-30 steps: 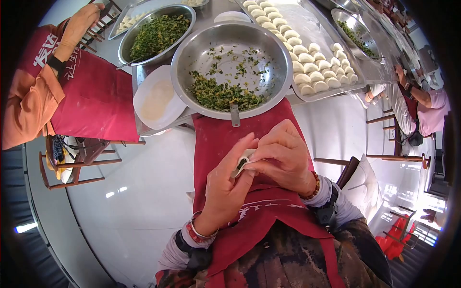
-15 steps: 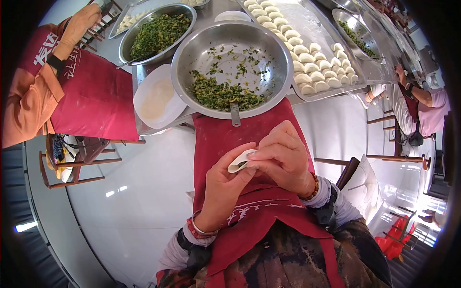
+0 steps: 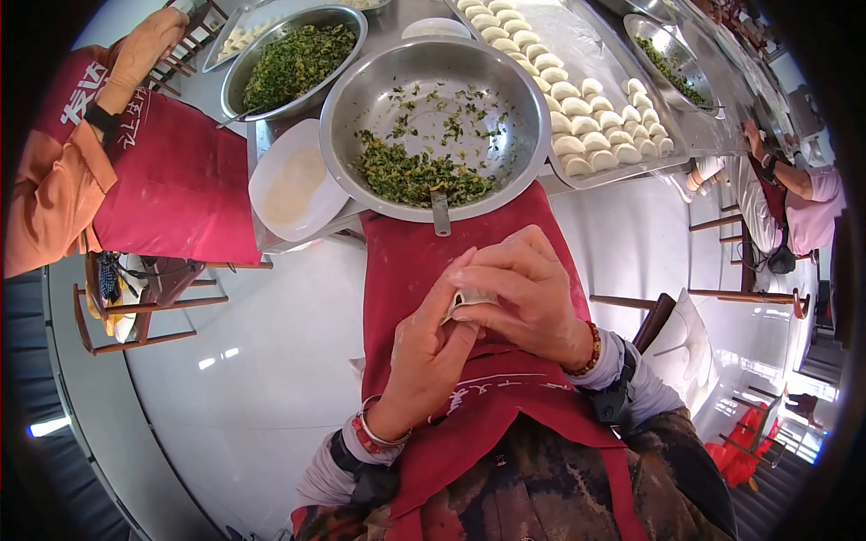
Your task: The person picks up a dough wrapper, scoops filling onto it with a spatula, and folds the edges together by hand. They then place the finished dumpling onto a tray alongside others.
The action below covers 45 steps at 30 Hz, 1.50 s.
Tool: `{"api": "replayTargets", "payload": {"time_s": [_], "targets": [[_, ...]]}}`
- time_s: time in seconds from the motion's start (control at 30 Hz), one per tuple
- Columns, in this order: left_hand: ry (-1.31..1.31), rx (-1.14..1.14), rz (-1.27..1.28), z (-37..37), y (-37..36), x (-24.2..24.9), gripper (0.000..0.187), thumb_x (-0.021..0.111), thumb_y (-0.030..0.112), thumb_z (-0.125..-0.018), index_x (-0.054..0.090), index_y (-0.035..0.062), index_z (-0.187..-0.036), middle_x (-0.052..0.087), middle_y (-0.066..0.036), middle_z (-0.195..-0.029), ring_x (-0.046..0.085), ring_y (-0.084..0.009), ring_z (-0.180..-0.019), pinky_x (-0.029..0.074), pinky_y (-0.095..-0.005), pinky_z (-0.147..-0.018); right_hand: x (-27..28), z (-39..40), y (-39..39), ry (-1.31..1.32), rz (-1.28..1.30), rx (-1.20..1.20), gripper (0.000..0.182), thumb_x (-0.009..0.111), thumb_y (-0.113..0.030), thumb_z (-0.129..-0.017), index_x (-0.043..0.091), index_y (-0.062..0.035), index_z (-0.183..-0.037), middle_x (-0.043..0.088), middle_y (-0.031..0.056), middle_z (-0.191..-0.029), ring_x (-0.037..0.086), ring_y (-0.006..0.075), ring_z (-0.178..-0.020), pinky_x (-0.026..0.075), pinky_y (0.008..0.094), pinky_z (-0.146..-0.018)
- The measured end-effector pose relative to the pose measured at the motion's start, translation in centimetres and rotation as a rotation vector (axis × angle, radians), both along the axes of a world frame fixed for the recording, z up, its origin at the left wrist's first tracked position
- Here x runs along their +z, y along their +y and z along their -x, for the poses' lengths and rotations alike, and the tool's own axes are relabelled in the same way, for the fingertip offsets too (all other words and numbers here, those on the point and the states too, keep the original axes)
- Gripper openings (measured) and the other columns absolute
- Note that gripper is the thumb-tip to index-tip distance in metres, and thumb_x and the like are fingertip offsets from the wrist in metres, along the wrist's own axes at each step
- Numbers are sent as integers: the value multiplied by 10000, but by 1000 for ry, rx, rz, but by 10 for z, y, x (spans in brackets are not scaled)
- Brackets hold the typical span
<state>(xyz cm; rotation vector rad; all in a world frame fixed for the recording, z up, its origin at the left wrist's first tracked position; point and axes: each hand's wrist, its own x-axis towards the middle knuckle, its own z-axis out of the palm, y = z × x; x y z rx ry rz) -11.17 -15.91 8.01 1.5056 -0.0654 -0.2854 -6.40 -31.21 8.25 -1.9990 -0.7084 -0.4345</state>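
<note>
A pale dumpling [image 3: 474, 297] is pinched between my two hands, over the red apron, and fingers cover most of it. My left hand [image 3: 433, 334] grips its left side with thumb and fingers. From the right, my right hand [image 3: 528, 293] curls its fingers over the dough, thumb beneath. Dark filling shows faintly at the dumpling's left opening. Just beyond my hands, a wide steel bowl [image 3: 528, 171] holds green chopped filling [image 3: 419, 171]. A flat-handled utensil [image 3: 440, 215] rests in it, its handle over the near rim.
A white plate [image 3: 266, 194] with pale powder lies left of the bowl. Behind it stands another filling bowl [image 3: 359, 41]. Rows of folded dumplings [image 3: 591, 126] fill a metal tray [image 3: 672, 167] at right. A co-worker in a red apron [image 3: 176, 180] is at left; another person [image 3: 807, 194] sits far right.
My right hand's fingers have closed farther over the dumpling, and my left fingers have straightened upward along it. Less of the dough shows now. The bowls and tray stay put.
</note>
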Motion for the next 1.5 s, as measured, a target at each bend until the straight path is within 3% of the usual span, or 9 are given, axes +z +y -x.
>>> {"api": "replayTargets", "payload": {"time_s": [0.17, 0.27, 0.47, 0.67, 0.97, 1.07, 1.27, 1.37, 1.5], "targets": [[88, 9, 23, 0, -1, 5, 460, 487, 5, -941, 371, -20, -1385, 503, -108, -1273, 529, -149, -1106, 471, -272, -907, -13, 0, -7, -58, 14, 67, 228, 792, -134, -624, 674, -104, -817, 607, 8, -847, 522, 213, -772, 441, 313, -663], [242, 72, 362, 1, -4, -4, 451, 505, -10, -934, 391, -18, -1371, 588, -81, -1177, 570, -133, -1048, 465, -265, -913, -14, -1, -7, -39, -17, 58, 228, 796, -135, -624, 668, -98, -808, 604, 10, -842, 522, 217, -777, 439, 315, -662], [104, 111, 205, 5, -3, -3, 436, 497, 41, -963, 388, -17, -1381, 597, -67, -1151, 590, -122, -981, 482, -254, -877, -4, 1, -1, 66, -63, 16, 228, 810, -143, -628, 655, -98, -789, 605, 7, -829, 522, 220, -783, 437, 314, -663], [67, -54, -52, -1, 3, 8, 457, 435, 31, -953, 361, -7, -1403, 572, -76, -1133, 562, -112, -919, 483, -253, -803, -9, 0, -4, 52, -15, 61, 223, 803, -144, -637, 661, -102, -804, 616, 7, -848, 527, 221, -793, 446, 316, -677], [173, -10, 95, 0, 1, 5, 427, 448, 61, -963, 385, -5, -1380, 537, -77, -1189, 561, -125, -985, 474, -259, -841, -10, 0, -4, -29, 29, 83, 210, 782, -130, -651, 688, -110, -838, 613, 6, -856, 530, 223, -791, 452, 326, -683], [185, 73, 224, 0, -3, -5, 442, 478, 43, -946, 396, 15, -1380, 627, -85, -1012, 601, -112, -917, 481, -246, -807, -15, -1, -4, -14, 13, 69, 216, 785, -129, -649, 686, -109, -840, 611, 5, -849, 528, 218, -788, 448, 318, -681], [46, 37, 53, 4, 3, -17, 408, 480, 104, -978, 422, 15, -1373, 625, -94, -1077, 581, -98, -953, 473, -254, -818, -12, -1, 0, 57, -51, 25, 235, 816, -146, -615, 656, -114, -784, 599, 6, -808, 500, 214, -780, 415, 314, -652], [11, 57, -63, 3, 1, -8, 428, 414, 71, -986, 366, -16, -1403, 565, -83, -1192, 549, -140, -1052, 441, -251, -900, -10, -2, 0, 78, -32, 14, 210, 803, -127, -627, 655, -105, -774, 606, 11, -808, 520, 215, -785, 429, 310, -663], [-177, 53, -187, -2, 0, -2, 465, 432, 0, -917, 392, -1, -1380, 631, -166, -1001, 626, -231, -865, 480, -298, -785, -15, -3, -1, 21, -43, 63, 247, 821, -136, -613, 654, -109, -793, 598, 8, -807, 500, 208, -778, 410, 313, -645]]}}
